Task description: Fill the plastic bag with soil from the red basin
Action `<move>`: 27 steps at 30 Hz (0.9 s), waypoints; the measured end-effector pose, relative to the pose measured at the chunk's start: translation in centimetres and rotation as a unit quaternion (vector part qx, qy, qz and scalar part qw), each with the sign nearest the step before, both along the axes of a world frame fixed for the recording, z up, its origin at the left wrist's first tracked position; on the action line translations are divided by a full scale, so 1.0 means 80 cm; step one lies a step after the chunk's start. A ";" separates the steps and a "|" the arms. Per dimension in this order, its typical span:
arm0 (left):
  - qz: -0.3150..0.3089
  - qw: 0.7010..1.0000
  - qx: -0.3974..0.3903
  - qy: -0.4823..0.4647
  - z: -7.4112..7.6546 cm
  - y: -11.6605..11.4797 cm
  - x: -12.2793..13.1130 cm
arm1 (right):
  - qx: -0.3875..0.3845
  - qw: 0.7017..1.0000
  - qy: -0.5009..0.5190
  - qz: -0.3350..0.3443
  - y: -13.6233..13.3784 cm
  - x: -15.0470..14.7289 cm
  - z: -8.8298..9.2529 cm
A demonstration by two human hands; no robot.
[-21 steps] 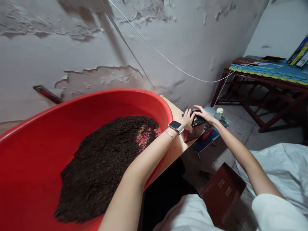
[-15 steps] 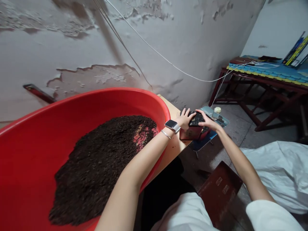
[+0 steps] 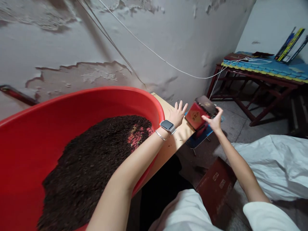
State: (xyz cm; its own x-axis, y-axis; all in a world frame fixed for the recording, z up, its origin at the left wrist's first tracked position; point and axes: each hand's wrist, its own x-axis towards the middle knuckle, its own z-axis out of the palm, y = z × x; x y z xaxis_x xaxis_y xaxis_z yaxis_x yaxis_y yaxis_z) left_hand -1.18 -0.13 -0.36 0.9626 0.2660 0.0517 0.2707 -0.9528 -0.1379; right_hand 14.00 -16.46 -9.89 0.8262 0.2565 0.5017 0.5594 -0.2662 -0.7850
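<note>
My right hand [image 3: 215,121] is wrapped round a red box with a dark lid [image 3: 196,115], lifted and tilted above the end of the wooden board. The box is a little blurred, and gold marking shows on its side. My left hand [image 3: 178,114], wearing a watch [image 3: 167,125] and a bracelet, has its fingers spread and touches nothing; it hovers over the board [image 3: 176,139] between the tub and the box. On my left stands a large red tub [image 3: 79,102] holding a heap of dark, loose tea-like leaves [image 3: 96,160], with pink and yellowish bits [image 3: 138,136] at the far right of the heap.
Beyond the board's end is a low blue folding table [image 3: 192,143], partly hidden by the box. A dark red table [image 3: 260,86] with blue and yellow mats stands at the back right. A white sack [image 3: 274,163] and a red-brown box [image 3: 215,189] are on the floor.
My right hand has lifted and tipped the box away from the board, to the right. My left hand has come off its top and moved left, fingers spread.
</note>
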 end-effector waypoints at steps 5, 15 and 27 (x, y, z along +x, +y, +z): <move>-0.005 1.000 -0.003 0.014 0.000 0.000 0.001 | -0.024 0.983 -0.056 -0.171 -0.069 0.066 -0.003; -0.037 0.998 0.005 0.041 -0.015 -0.008 0.006 | -0.136 0.949 0.077 -0.273 -0.122 0.110 -0.114; -0.168 0.972 -0.059 0.155 0.004 -0.023 0.003 | -0.190 0.948 0.142 -0.210 -0.049 0.176 -0.188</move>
